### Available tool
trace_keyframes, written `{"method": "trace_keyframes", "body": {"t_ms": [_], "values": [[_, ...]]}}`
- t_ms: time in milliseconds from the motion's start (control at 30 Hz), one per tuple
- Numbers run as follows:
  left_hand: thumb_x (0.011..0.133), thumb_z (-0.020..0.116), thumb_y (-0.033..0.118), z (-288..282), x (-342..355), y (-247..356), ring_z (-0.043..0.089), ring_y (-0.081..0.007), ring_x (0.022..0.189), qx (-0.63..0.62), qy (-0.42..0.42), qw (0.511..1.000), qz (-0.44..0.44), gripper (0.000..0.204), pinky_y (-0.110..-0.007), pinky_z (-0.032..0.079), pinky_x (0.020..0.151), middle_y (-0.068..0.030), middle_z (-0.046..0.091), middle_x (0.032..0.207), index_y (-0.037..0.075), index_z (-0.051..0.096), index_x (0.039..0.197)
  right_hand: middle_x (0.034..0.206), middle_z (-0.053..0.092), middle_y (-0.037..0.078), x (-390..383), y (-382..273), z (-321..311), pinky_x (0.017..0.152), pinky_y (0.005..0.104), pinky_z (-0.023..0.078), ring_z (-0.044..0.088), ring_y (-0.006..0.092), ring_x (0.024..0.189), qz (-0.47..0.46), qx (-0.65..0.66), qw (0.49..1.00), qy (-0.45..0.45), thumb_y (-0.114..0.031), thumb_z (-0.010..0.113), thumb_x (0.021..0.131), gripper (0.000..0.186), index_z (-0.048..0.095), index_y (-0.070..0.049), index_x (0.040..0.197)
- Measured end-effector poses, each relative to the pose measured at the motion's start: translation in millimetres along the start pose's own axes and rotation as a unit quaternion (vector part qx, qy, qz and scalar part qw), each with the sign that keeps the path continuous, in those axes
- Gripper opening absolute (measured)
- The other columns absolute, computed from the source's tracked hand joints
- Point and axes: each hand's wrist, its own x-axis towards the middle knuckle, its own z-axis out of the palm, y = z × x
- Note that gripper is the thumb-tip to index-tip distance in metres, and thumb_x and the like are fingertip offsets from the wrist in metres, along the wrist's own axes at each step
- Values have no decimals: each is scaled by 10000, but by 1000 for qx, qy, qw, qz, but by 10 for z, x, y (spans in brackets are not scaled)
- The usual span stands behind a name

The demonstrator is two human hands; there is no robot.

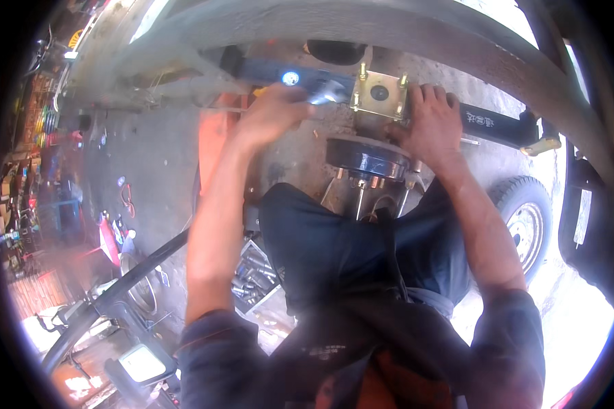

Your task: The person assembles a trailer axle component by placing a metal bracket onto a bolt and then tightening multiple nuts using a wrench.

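Observation:
My left hand (pixel 276 109) is closed, slightly blurred, beside a shiny metal object (pixel 331 93) in front of the dark leaf spring (pixel 249 67); whether it holds that object is unclear. A square gold plate (pixel 378 92) with a central hole and upright threaded bolts sits on the axle. My right hand (pixel 433 123) wraps over the black bar (pixel 494 121) just right of the plate, its thumb low and partly hidden. Below the plate is a round black drum (pixel 358 159) with studs, above metal rods (pixel 359 201) between my knees.
A grey frame beam (pixel 416 31) arches overhead. A red metal piece (pixel 215 136) stands left. A crate of sockets (pixel 254 276) lies by my left knee. A tyred wheel (pixel 525 225) is at right, a dark tube (pixel 143 269) lower left, crowded shelving (pixel 31 191) far left.

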Motion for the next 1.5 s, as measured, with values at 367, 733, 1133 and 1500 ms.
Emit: {"method": "trace_keyframes", "body": {"t_ms": [367,733,1133,1500], "values": [[943,558,117,1377,-334,689,605,-188,501,-570,264,774,-80,203,-315,477,426,-133,660,717,-41,625,1052,1122,598,110,-7,18,11,999,446,390,542,280,1143,0,-11,1000,14,-413,808,665,729,535,-56,1239],[939,544,69,1422,70,1117,632,-198,608,-656,308,685,-75,142,-332,518,536,-76,609,725,-35,589,1025,1089,590,100,3,120,160,986,445,396,547,282,1111,-18,-37,998,39,-428,799,650,761,524,-53,1252],[839,707,240,-183,128,240,537,-110,634,-23,-33,998,-57,239,-269,437,536,-7,567,679,8,704,896,1157,593,121,-7,-15,1,1018,468,384,539,288,1161,3,3,1000,6,-420,806,684,730,537,-48,1251],[934,576,130,1328,-297,733,621,-164,571,-561,260,778,-114,198,-284,481,497,-99,631,658,-38,598,1038,1140,592,106,-16,12,15,1010,445,379,534,275,1148,7,-21,1000,3,-439,804,687,749,525,-57,1268]]}}
